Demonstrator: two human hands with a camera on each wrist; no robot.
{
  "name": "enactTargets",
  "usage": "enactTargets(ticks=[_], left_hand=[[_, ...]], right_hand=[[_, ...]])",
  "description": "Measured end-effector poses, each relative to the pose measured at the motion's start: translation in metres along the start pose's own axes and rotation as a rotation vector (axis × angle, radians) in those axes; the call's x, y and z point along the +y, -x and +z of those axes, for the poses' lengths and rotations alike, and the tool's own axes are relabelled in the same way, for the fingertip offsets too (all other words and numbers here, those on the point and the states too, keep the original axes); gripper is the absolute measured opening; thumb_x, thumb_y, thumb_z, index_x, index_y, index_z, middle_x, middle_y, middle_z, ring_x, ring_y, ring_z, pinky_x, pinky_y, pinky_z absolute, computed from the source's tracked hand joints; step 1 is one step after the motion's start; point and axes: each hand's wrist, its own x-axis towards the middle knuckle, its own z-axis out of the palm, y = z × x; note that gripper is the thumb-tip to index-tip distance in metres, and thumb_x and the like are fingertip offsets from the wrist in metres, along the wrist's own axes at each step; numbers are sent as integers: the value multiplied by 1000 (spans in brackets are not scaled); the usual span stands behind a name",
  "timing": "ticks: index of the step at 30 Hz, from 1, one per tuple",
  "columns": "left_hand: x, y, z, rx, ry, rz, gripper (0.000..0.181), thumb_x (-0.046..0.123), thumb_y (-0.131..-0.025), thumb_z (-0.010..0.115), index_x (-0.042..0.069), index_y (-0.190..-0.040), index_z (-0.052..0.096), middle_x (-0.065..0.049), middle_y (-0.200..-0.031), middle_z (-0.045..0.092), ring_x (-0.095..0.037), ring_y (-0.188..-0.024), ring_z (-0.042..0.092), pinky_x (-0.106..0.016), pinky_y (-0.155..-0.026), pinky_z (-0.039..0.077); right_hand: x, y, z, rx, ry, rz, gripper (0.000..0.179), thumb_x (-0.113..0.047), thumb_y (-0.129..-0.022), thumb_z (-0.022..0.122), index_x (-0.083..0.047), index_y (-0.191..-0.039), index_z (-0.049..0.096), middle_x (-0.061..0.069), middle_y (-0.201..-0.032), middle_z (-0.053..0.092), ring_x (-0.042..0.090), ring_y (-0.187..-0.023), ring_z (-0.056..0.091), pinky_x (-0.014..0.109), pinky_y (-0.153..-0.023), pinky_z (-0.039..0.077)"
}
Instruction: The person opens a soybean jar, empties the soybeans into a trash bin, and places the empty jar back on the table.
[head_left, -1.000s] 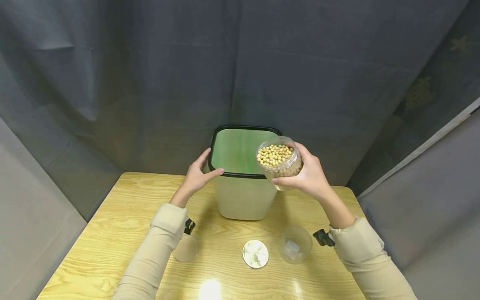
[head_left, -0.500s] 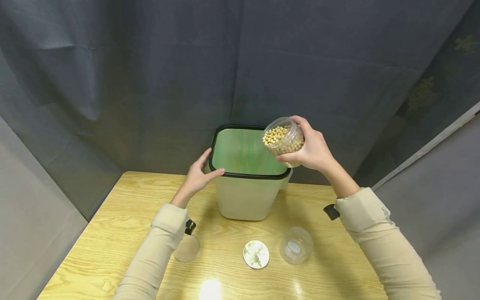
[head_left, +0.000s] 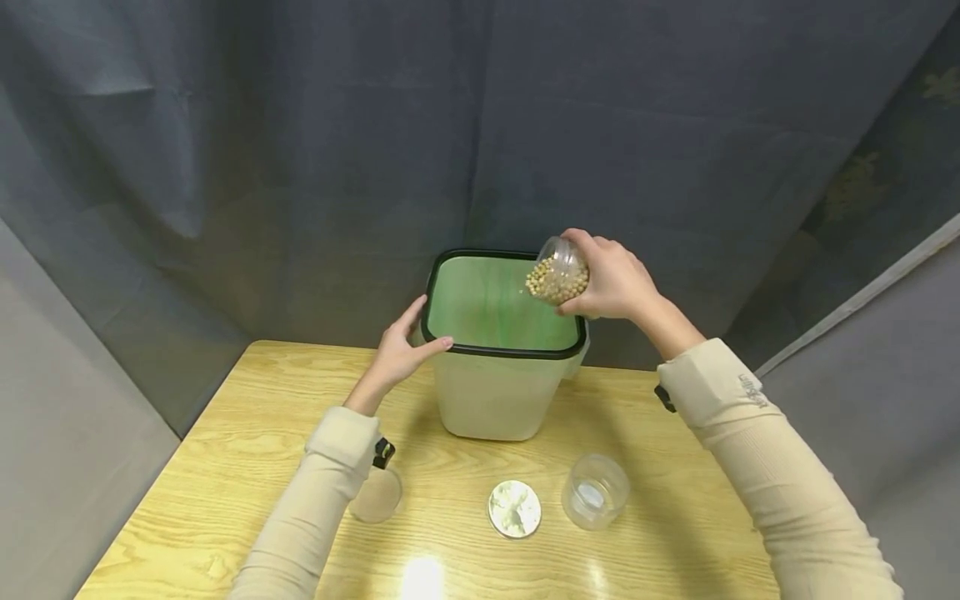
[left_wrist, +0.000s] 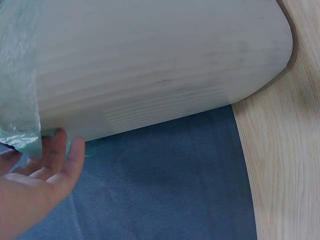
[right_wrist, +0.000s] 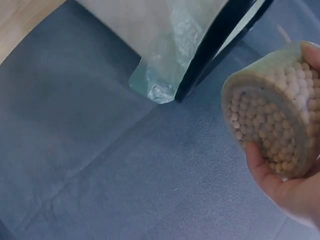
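A pale trash bin [head_left: 491, 400] with a black rim stands on the table, lined with a green plastic bag [head_left: 495, 304]. My left hand [head_left: 397, 354] holds its left rim, thumb over the front corner and fingers along the outside; in the left wrist view these fingers [left_wrist: 60, 152] curl at the bag's overhang. Above the bin's right rim, my right hand [head_left: 615, 279] grips a clear plastic jar [head_left: 558, 248], tipped mouth-down to the left. Soybeans [head_left: 555, 282] gather toward its mouth, with a few specks just outside. The right wrist view shows the jar's bean-filled bottom [right_wrist: 265, 127].
Near the front of the wooden table [head_left: 247, 450] lie a round shiny lid [head_left: 514, 509] and a clear disc [head_left: 377, 496], partly under the left sleeve. Beside the lid stands a clear tub [head_left: 595, 492]. Dark curtain [head_left: 337, 167] hangs behind the bin.
My right hand has raised the jar from the bin's front right corner and tipped it steeply leftward, so the beans have slid toward its mouth. My left hand has stayed on the rim.
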Motion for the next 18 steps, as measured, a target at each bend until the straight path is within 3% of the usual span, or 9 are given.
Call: enactTargets(ticks=[7, 18], left_hand=[[2, 2, 1, 3, -1, 4, 78, 17, -82, 67, 2, -144, 21, -21, -146, 20, -36, -132, 22, -42, -107, 22], [3, 3, 1, 12, -11, 5, 78, 17, -82, 68, 3, -143, 23, -20, -146, 22, -36, -132, 24, -42, -107, 23]], right_hand=[[4, -6, -5, -44, 104, -2, 95, -35, -54, 83, -18, -134, 35, 18, -111, 51, 38, -94, 51, 52, -65, 45], [-1, -11, -15, -76, 193, -44, 96, -32, -58, 83, -15, -138, 32, 21, -122, 46, 42, -106, 43, 56, -75, 42]])
